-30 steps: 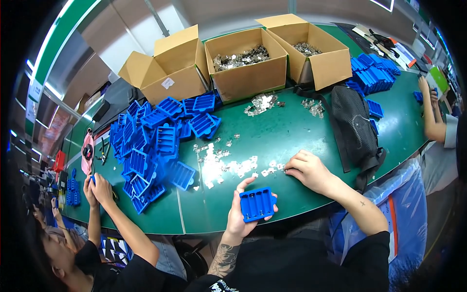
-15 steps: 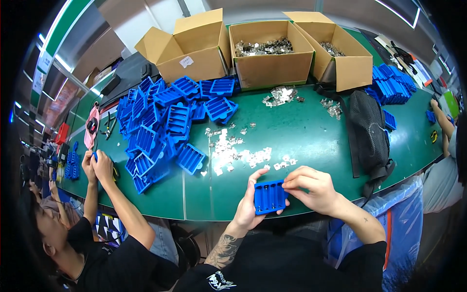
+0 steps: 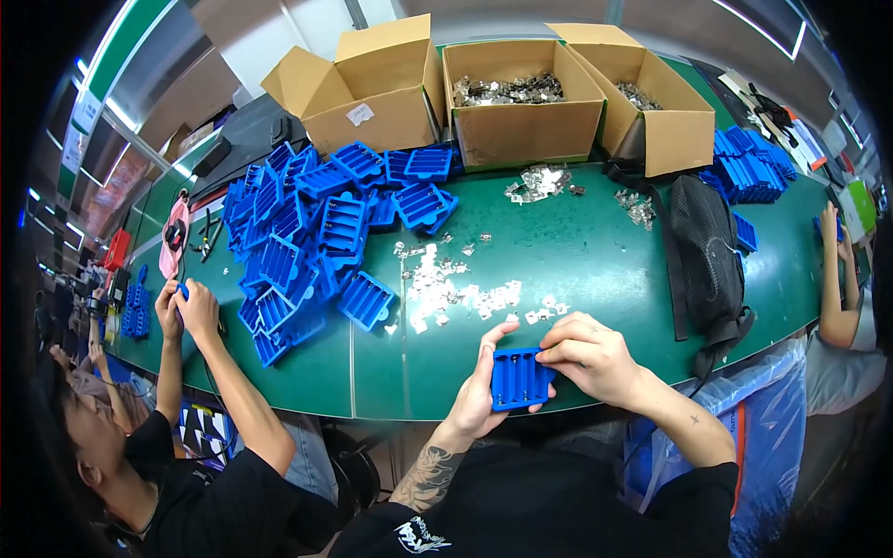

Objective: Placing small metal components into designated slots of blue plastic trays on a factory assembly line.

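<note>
A blue plastic battery holder (image 3: 519, 381) with several long slots is gripped in my left hand (image 3: 473, 402), thumb along its left side and fingertips showing at its right edge. Small metal pieces show inside the slots. My right hand (image 3: 593, 357) pinches at the holder's upper right corner, thumb and fingers closed; whatever is between them is too small to make out. Just beyond the holder, small shiny metal contacts (image 3: 493, 296) lie scattered on the green table (image 3: 595, 242).
A heap of blue battery holders (image 3: 339, 225) covers the table's left part. Behind stand an open carton (image 3: 526, 130) of metal parts and other cartons. A black mesh bag (image 3: 704, 237) lies to the right. Co-workers sit on both sides; one's hands (image 3: 191, 307) work at left.
My right fingers have shifted slightly left along the holder's top edge, and the holder has moved a little right. At far right, a co-worker's hands have changed position and now hold something blue.
</note>
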{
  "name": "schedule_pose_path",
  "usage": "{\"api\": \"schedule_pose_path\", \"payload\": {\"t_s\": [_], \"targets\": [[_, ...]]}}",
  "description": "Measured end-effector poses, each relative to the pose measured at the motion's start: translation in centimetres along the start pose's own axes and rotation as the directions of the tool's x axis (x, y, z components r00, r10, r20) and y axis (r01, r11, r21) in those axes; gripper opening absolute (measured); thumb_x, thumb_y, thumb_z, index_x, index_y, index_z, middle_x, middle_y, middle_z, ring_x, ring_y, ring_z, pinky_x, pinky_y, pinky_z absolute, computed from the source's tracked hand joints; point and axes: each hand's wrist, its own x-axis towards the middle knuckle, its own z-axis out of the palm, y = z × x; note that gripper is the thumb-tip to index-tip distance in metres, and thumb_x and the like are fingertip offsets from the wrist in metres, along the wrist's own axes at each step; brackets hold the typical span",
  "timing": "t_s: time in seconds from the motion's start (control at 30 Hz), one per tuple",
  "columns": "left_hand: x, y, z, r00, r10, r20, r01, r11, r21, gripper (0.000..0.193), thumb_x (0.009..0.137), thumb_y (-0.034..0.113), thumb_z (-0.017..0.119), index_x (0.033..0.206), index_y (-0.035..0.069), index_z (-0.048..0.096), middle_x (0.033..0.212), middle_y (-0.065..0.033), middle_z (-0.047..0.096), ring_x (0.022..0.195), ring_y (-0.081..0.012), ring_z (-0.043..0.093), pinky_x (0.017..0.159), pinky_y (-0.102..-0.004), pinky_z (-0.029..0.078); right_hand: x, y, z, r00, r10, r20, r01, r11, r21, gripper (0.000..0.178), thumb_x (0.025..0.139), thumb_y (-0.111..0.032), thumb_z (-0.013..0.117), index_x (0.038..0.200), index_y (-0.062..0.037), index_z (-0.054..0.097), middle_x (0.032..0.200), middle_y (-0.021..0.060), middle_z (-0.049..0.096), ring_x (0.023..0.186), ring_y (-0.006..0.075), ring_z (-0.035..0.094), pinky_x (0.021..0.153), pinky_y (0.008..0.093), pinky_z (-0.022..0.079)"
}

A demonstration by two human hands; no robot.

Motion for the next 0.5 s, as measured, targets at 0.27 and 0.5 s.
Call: {"api": "schedule_pose_path", "payload": {"t_s": [0.27, 0.5], "targets": [[0.0, 0.0, 0.0, 1.000, 0.001, 0.016, 0.000, 1.000, -0.003, 0.057, 0.092, 0.056, 0.020, 0.136, 0.020, 0.016, 0.109, -0.0224, 0.051, 0.084, -0.0335, 0.060, 0.058, -0.0343, 0.048, -0.2, -0.1, -0.4, 0.997, 0.072, 0.012, -0.073, 0.993, 0.097, 0.019, 0.064, 0.001, 0.071, 0.082, -0.0044, 0.066, 0.082, 0.0066, 0.062, 0.076, 0.0206, 0.060, 0.067, 0.0300, 0.049], [-0.2, -0.2, -0.2, 0.998, -0.010, 0.066, 0.011, 1.000, -0.021, 0.059, 0.090, 0.058, 0.023, 0.136, 0.024, 0.012, 0.106, -0.0252, 0.053, 0.081, -0.0340, 0.062, 0.056, -0.0329, 0.050, 0.0, -0.2, -1.4, 0.831, 0.392, 0.395, -0.543, 0.728, 0.420, 0.022, 0.083, -0.011, 0.061, 0.102, -0.0003, 0.063, 0.087, 0.0104, 0.064, 0.077, 0.0154, 0.061, 0.068, 0.0273, 0.048]]}}
